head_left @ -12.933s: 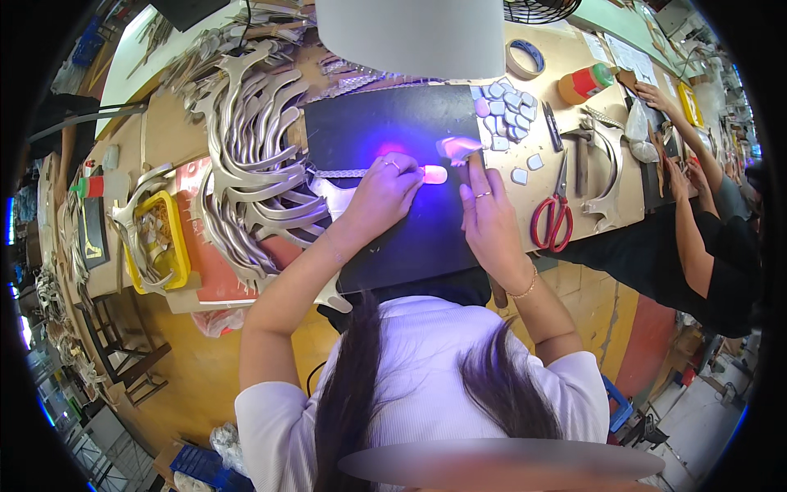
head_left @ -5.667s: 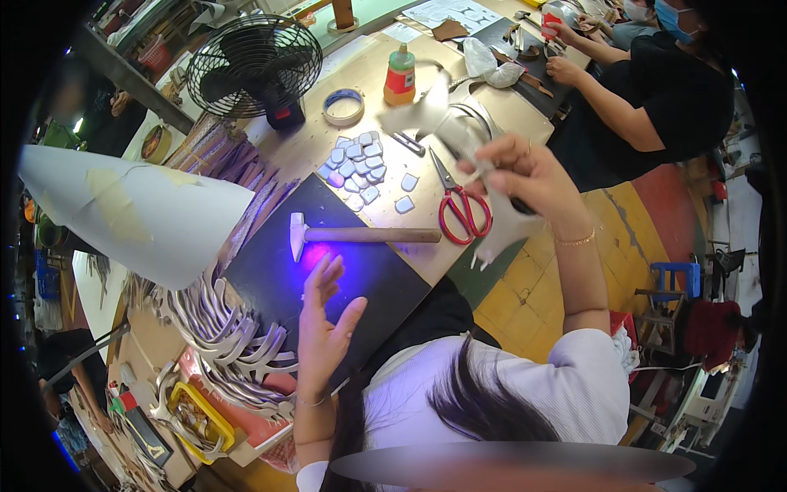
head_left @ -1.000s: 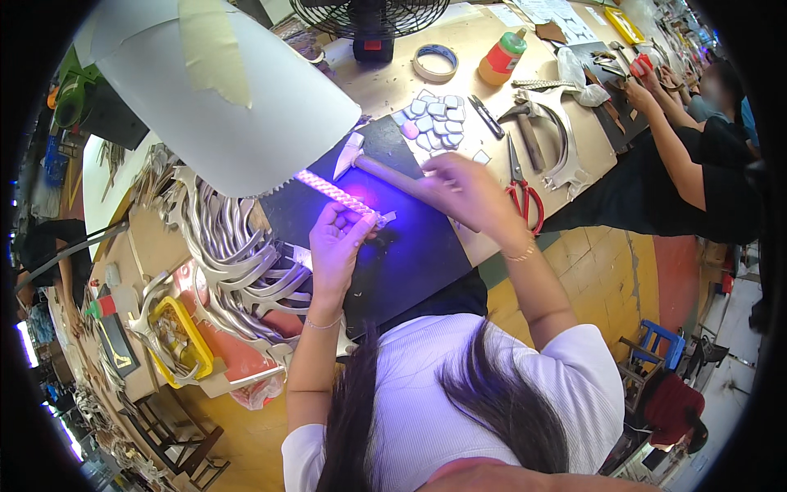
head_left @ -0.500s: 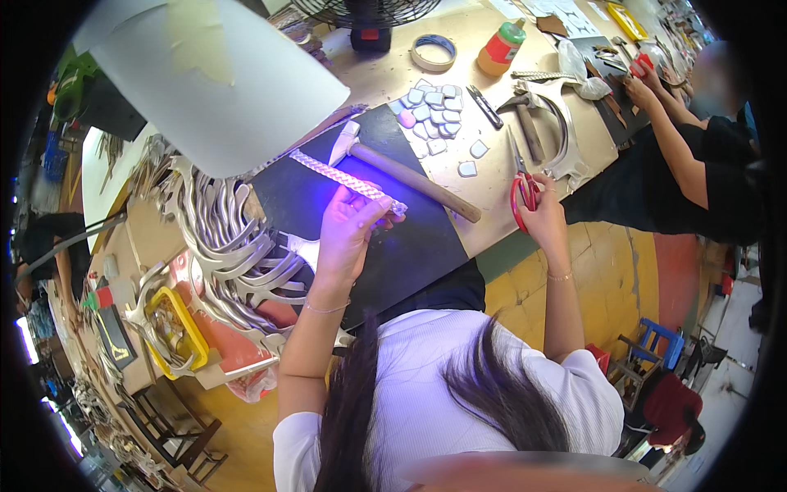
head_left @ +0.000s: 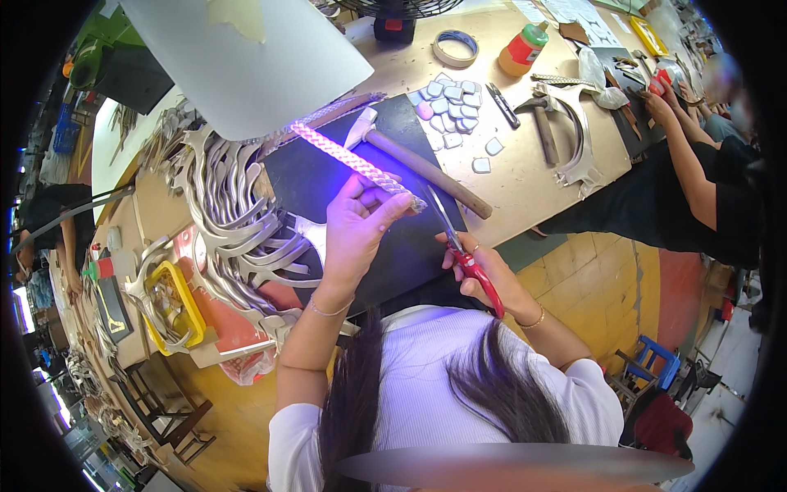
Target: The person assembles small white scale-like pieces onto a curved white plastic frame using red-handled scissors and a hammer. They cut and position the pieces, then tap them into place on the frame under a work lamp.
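Observation:
My left hand pinches a pale braided strap near its frayed right end. The strap slants up and left, lit purple-pink, over a dark mat. My right hand is closed on red-handled scissors. Their blades point up and left, with the tips close to the strap's frayed end; whether they touch it I cannot tell. Beyond my hands, a hammer with a wooden handle lies across the mat.
Curved metallic pieces are heaped at left. A white lampshade-like panel overhangs the mat. Farther back lie grey tabs, a tape roll, a bottle, a box cutter and another hammer. A co-worker works at right.
My right hand has brought the scissors left from the table's right edge to the strap's end. My left hand still holds the strap. The whole view has shifted slightly.

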The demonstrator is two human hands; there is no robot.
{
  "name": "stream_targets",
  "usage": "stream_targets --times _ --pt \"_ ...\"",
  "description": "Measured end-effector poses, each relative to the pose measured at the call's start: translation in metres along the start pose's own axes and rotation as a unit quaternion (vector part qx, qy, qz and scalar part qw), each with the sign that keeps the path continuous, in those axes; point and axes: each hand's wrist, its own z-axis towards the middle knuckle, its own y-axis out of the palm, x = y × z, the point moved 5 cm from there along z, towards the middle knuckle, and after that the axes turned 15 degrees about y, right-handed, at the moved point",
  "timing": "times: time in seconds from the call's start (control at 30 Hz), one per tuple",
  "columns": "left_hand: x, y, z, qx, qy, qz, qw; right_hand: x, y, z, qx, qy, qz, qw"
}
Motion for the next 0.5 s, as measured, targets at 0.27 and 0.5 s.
stream_targets --times 0.27,0.5 --pt "-0.0042 0.0031 -0.0003 -0.027 -0.004 0.026 0.999 -0.0019 -0.0017 0.0010 0.021 -0.027 -0.035 0.999" --pt "-0.0086 0.0067 0.0002 -0.027 -0.007 0.034 0.999 -0.0011 -0.0012 0.0044 0.038 -0.014 -0.018 0.999"
